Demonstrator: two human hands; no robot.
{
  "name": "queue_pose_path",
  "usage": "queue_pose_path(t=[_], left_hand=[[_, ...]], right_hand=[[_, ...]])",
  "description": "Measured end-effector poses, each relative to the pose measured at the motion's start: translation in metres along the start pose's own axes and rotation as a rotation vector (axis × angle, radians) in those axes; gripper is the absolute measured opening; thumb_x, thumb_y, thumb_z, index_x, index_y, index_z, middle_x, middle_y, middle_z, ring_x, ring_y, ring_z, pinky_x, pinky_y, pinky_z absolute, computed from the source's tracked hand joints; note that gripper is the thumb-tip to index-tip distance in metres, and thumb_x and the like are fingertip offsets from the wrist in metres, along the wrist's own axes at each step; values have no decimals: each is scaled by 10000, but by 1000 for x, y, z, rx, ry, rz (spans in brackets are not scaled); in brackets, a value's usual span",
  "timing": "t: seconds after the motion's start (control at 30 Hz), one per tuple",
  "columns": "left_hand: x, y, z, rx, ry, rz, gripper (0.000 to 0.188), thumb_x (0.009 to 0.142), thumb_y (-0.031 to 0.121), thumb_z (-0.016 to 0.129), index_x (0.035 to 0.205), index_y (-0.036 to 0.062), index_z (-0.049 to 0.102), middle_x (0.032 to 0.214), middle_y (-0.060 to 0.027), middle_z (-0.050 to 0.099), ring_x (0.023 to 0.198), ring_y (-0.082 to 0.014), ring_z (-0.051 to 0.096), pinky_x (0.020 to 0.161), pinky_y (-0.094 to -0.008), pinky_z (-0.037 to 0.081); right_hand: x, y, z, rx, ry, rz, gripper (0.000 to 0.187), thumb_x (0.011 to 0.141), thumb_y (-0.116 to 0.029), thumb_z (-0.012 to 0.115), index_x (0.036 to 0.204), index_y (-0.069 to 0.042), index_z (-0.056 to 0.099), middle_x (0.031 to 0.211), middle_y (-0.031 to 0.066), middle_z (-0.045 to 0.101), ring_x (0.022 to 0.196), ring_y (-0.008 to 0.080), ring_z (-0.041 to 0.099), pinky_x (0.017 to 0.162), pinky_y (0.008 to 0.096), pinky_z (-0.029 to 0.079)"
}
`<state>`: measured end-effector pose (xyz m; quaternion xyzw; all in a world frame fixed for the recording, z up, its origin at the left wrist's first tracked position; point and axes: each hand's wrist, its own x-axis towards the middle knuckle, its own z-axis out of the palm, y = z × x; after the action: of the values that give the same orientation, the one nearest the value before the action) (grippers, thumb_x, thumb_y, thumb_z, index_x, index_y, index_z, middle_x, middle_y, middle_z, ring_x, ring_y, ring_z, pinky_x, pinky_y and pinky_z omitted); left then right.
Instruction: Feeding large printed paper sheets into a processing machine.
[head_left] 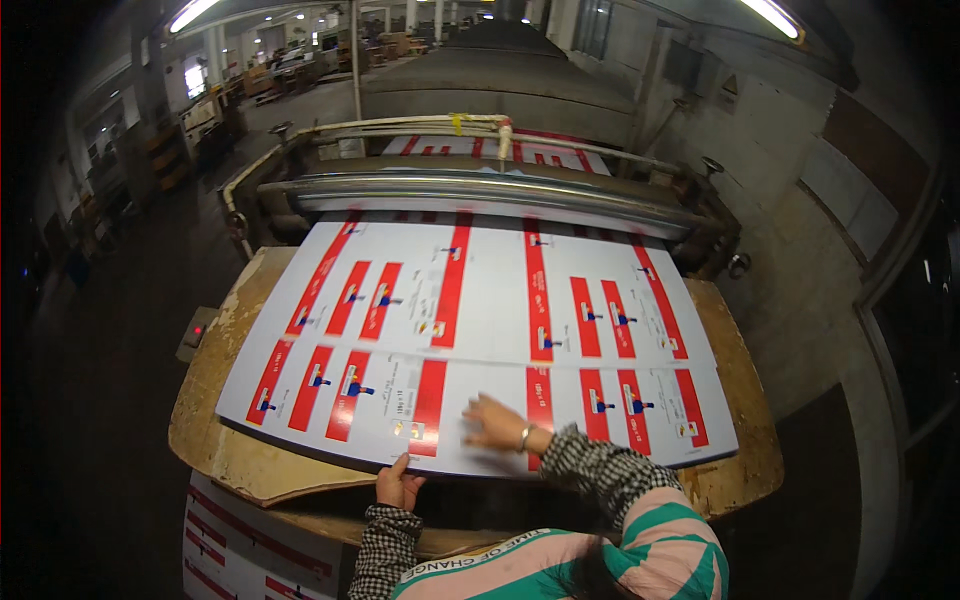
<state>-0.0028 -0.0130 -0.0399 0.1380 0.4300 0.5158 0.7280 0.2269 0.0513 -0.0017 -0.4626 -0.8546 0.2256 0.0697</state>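
Several sheets (490, 300) lie on the wooden table (205, 400), far end at the roller (480, 188). At their near edge is the left hand (398, 486), though whether it pinches I can't tell; the right hand (495, 426), blurred, is over them, fingers apart.

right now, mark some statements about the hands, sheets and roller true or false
1. The left hand is at the near edge of the printed sheets. True.
2. The right hand is on the roller. False: it is over the near part of the sheets, blurred.
3. Both forearm sleeves are checked. True.
4. The wristband is on the left wrist. False: it is on the right.
5. The strips printed on the sheets are green. False: they are red.
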Motion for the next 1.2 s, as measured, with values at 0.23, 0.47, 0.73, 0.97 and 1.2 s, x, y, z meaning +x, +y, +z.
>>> queue_pose_path(t=[0.23, 0.47, 0.73, 0.97, 1.2], left_hand=[[-1, 0, -12, -67, -242, -17, 298, 675, -42, 508, 973, -40, 523, 961, -120, 572, 887, -232, 555, 767, -356, 464], [5, 1, 18, -10, 211, -20, 291, 800, 141, 506, 1073, 42, 497, 992, -122, 546, 885, -276, 538, 702, -420, 486], [14, -9, 2, -82, 134, 18, 299, 838, 99, 379, 1105, -18, 447, 1073, -148, 522, 934, -294, 535, 778, -435, 477], [4, -2, 6, 33, 11, -17, 268, 819, 174, 516, 1027, 6, 492, 970, -102, 565, 827, -219, 578, 619, -318, 504], [4, 1, 4, -20, 17, 15, 237, 802, 108, 514, 1010, -5, 499, 903, -87, 587, 796, -194, 585, 600, -296, 519]], right_hand=[[-43, -23, 12, -38, -60, -53, 446, 622, -169, 625, 1010, 5, 490, 1181, 231, 392, 1100, 384, 376, 874, 465, 363], [-35, -53, -88, 304, 42, -47, 148, 697, -119, 495, 734, 13, 551, 687, 193, 550, 676, 333, 552, 607, 380, 439], [-48, -26, -8, 289, 4, -86, 161, 698, -159, 507, 702, -1, 536, 720, 175, 560, 711, 339, 538, 617, 388, 424], [-6, 14, -28, 227, 40, 280, 241, 695, -234, 562, 786, -11, 586, 856, 151, 582, 794, 304, 543, 701, 385, 428], [-30, -39, 17, -170, 139, -44, 451, 659, -248, 641, 1019, 2, 538, 1131, 211, 466, 1074, 354, 413, 919, 391, 355]])
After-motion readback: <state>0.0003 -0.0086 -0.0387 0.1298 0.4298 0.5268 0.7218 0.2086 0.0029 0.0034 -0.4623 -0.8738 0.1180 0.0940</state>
